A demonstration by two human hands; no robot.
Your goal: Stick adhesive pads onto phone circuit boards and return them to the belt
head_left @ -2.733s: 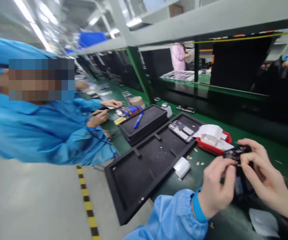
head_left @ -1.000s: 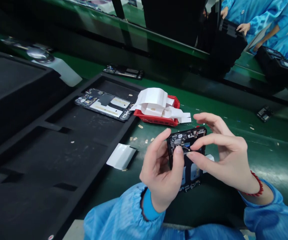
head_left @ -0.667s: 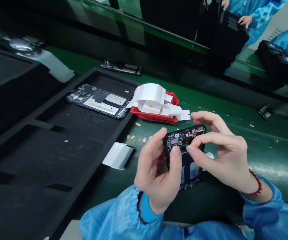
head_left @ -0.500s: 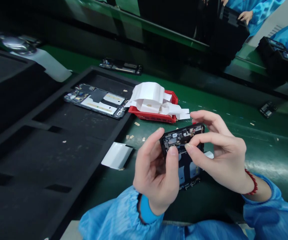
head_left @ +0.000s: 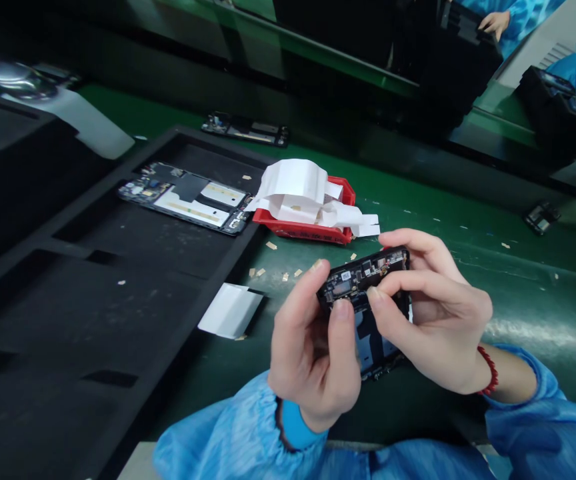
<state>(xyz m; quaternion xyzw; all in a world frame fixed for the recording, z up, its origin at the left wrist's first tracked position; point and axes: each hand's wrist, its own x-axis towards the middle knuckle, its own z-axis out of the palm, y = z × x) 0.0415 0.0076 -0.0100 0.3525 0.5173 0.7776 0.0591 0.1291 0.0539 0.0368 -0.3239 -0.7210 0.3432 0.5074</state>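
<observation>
My left hand (head_left: 315,353) grips an opened phone (head_left: 381,337) by its left edge, thumb on the front, fingers behind. The phone is tilted, its circuit board (head_left: 358,277) exposed along the top. On the right, my right hand (head_left: 438,320) has thumb and a finger pinched together at the board's lower edge; whatever lies between the tips is too small to make out. Another finger of that hand reaches to the phone's top right corner. Just beyond the phone, a red bin (head_left: 308,232) holds white paper strips (head_left: 293,180).
A black foam tray (head_left: 193,267) fills the left, with another opened phone (head_left: 188,200) on it. One more phone (head_left: 245,130) lies behind. A white paper piece (head_left: 231,310) and small tan scraps lie on the green bench (head_left: 468,260). Far right, a co-worker's hand (head_left: 495,23) shows.
The view has shifted slightly. Both hands keep their hold at the phone, which has tipped a little; the right thumb and finger stay pinched at the board.
</observation>
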